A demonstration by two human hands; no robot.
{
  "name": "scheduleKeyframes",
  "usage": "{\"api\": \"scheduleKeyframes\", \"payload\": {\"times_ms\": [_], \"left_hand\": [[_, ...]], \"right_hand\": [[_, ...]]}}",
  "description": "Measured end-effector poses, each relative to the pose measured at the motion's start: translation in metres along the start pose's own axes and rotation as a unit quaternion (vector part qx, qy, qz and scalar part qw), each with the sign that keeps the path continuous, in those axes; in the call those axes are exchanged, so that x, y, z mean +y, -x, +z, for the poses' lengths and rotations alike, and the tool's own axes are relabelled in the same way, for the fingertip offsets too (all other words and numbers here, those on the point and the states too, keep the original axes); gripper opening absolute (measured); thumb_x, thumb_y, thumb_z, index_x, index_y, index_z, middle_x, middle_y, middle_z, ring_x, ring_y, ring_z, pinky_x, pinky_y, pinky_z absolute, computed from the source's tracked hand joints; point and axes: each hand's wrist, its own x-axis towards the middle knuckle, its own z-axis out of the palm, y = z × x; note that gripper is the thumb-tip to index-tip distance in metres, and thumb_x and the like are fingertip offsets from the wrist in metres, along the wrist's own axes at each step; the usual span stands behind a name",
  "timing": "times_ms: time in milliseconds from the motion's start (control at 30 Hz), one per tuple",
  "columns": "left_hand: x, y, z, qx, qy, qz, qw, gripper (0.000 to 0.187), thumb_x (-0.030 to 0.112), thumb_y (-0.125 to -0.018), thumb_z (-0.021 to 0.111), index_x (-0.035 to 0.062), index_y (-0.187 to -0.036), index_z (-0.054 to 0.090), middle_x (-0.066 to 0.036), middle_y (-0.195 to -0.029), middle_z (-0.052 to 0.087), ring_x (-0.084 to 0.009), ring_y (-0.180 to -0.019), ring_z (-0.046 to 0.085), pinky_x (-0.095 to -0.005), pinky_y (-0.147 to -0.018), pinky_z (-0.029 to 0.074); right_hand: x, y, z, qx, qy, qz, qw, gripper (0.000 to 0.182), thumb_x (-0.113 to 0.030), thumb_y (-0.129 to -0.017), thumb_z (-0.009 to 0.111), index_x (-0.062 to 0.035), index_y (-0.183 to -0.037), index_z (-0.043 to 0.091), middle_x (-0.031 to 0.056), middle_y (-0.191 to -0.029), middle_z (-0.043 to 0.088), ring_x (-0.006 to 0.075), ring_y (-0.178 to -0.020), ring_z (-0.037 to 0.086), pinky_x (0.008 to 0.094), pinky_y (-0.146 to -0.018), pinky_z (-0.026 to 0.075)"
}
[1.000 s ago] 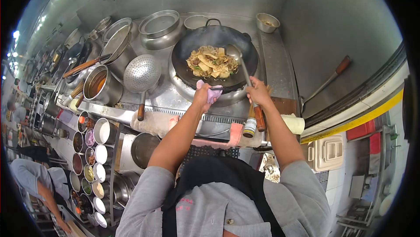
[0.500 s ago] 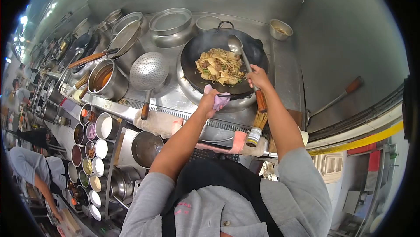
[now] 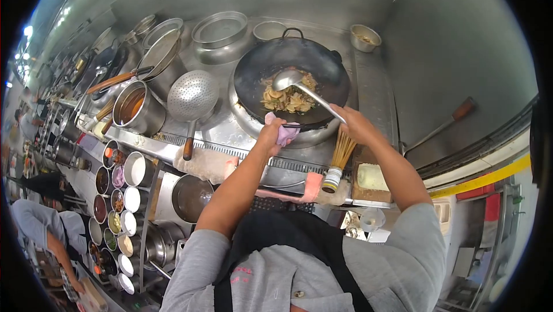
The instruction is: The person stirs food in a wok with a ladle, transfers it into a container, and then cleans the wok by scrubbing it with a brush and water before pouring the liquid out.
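A black wok (image 3: 253, 61) rests on the round burner, with a loop handle on its far rim. Stir-fried food (image 3: 291, 104), noodle-like strips and pale slices with bits of green, lies in its lower middle. My left hand (image 3: 269, 135) is closed on the wok's near handle through a lilac cloth (image 3: 287, 133). In my right hand (image 3: 356, 125) is the handle of a steel ladle (image 3: 314, 96). The ladle's bowl is tilted over the upper part of the food and hides some of it.
To the left are a perforated skimmer (image 3: 193, 94) and a pot of brown liquid (image 3: 138, 104). A bamboo brush (image 3: 343, 153) stands near my right forearm. A small bowl (image 3: 365, 38) sits behind right. Several ingredient tubs (image 3: 137, 168) line the lower left; a co-worker (image 3: 43, 225) bends beyond them.
My right hand has moved right and down, bringing the ladle's bowl from the wok's upper right over the food. The food looks shifted and more bunched. My left hand stays at the handle.
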Motion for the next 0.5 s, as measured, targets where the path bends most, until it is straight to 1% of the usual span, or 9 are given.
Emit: {"api": "scheduleKeyframes", "payload": {"times_ms": [33, 133, 167, 200, 233, 267, 367, 467, 500], "left_hand": [[0.002, 0.005, 0.005, 0.001, 0.011, -0.006, 1.000, 0.028, 0.024, -0.094, 0.052, 0.0085, -0.117, 0.054, -0.013, -0.106, 0.067, -0.0251, -0.085, 0.067, -0.0292, -0.052, 0.049], [0.009, 0.015, 0.013, 0.007, 0.032, -0.029, 0.999, 0.030, 0.025, -0.094, 0.053, 0.0087, -0.119, 0.054, -0.012, -0.108, 0.066, -0.0258, -0.087, 0.067, -0.0283, -0.054, 0.050], [0.007, 0.006, 0.009, 0.008, 0.032, -0.042, 0.999, 0.031, 0.025, -0.093, 0.053, 0.0084, -0.119, 0.054, -0.012, -0.108, 0.066, -0.0262, -0.086, 0.067, -0.0277, -0.054, 0.051], [0.007, 0.000, 0.007, 0.010, 0.033, -0.056, 0.998, 0.031, 0.025, -0.093, 0.053, 0.0081, -0.119, 0.053, -0.012, -0.108, 0.066, -0.0267, -0.086, 0.067, -0.0272, -0.054, 0.051], [0.009, -0.006, 0.004, 0.004, 0.034, -0.082, 0.996, 0.031, 0.022, -0.091, 0.052, 0.0071, -0.118, 0.054, -0.014, -0.105, 0.065, -0.0285, -0.085, 0.067, -0.0256, -0.050, 0.050], [0.003, -0.008, 0.003, 0.014, 0.046, -0.067, 0.997, 0.031, 0.021, -0.091, 0.051, 0.0062, -0.118, 0.054, -0.015, -0.105, 0.065, -0.0289, -0.085, 0.066, -0.0251, -0.048, 0.049], [0.017, 0.025, 0.034, 0.026, 0.076, -0.025, 0.996, 0.030, 0.019, -0.090, 0.050, 0.0036, -0.115, 0.054, -0.017, -0.102, 0.064, -0.0296, -0.083, 0.066, -0.0241, -0.044, 0.046], [0.016, 0.055, 0.050, 0.015, 0.096, -0.030, 0.995, 0.028, 0.018, -0.090, 0.049, 0.0019, -0.111, 0.054, -0.017, -0.102, 0.064, -0.0293, -0.080, 0.065, -0.0238, -0.042, 0.044], [0.015, 0.049, 0.043, 0.015, 0.096, -0.038, 0.995, 0.027, 0.018, -0.090, 0.049, 0.0017, -0.110, 0.054, -0.017, -0.102, 0.064, -0.0291, -0.079, 0.065, -0.0237, -0.042, 0.044]], "right_hand": [[0.013, 0.012, 0.008, 0.056, -0.016, -0.030, 0.998, 0.068, 0.004, -0.080, 0.055, -0.0072, -0.146, 0.041, 0.0243, -0.121, 0.061, 0.0430, -0.113, 0.058, 0.0440, -0.094, 0.046], [0.005, 0.034, 0.011, 0.060, -0.127, 0.156, 0.978, 0.066, 0.001, -0.082, 0.056, -0.0068, -0.146, 0.041, 0.0205, -0.095, 0.066, 0.0352, -0.084, 0.068, 0.0407, -0.074, 0.053], [0.000, 0.041, 0.009, 0.039, -0.198, 0.234, 0.951, 0.066, -0.003, -0.083, 0.058, -0.0055, -0.146, 0.040, 0.0119, -0.073, 0.061, 0.0208, -0.054, 0.062, 0.0337, -0.050, 0.050], [-0.001, 0.046, 0.013, 0.052, -0.247, 0.222, 0.942, 0.066, -0.002, -0.083, 0.058, -0.0049, -0.147, 0.040, 0.0096, -0.071, 0.058, 0.0175, -0.051, 0.058, 0.0320, -0.047, 0.048], [-0.001, 0.049, 0.016, 0.067, -0.295, 0.207, 0.930, 0.066, -0.002, -0.084, 0.057, -0.0043, -0.147, 0.039, 0.0072, -0.069, 0.056, 0.0142, -0.048, 0.055, 0.0303, -0.043, 0.046], [-0.002, 0.052, 0.020, 0.080, -0.342, 0.191, 0.916, 0.065, -0.002, -0.084, 0.057, -0.0036, -0.147, 0.039, 0.0049, -0.066, 0.054, 0.0109, -0.044, 0.051, 0.0286, -0.040, 0.043], [-0.063, 0.075, -0.031, -0.056, -0.353, 0.195, 0.914, 0.068, 0.000, -0.086, 0.055, 0.0003, -0.150, 0.031, 0.0044, -0.075, 0.055, 0.0091, -0.051, 0.051, 0.0265, -0.041, 0.043], [-0.070, 0.082, -0.044, -0.152, -0.354, 0.111, 0.916, 0.068, 0.001, -0.087, 0.054, -0.0012, -0.151, 0.030, 0.0050, -0.081, 0.055, 0.0062, -0.052, 0.049, 0.0250, -0.040, 0.042], [-0.075, 0.076, -0.047, -0.189, -0.317, 0.132, 0.920, 0.067, -0.002, -0.086, 0.056, 0.0013, -0.149, 0.033, 0.0147, -0.095, 0.064, 0.0195, -0.064, 0.064, 0.0327, -0.056, 0.054]]}}
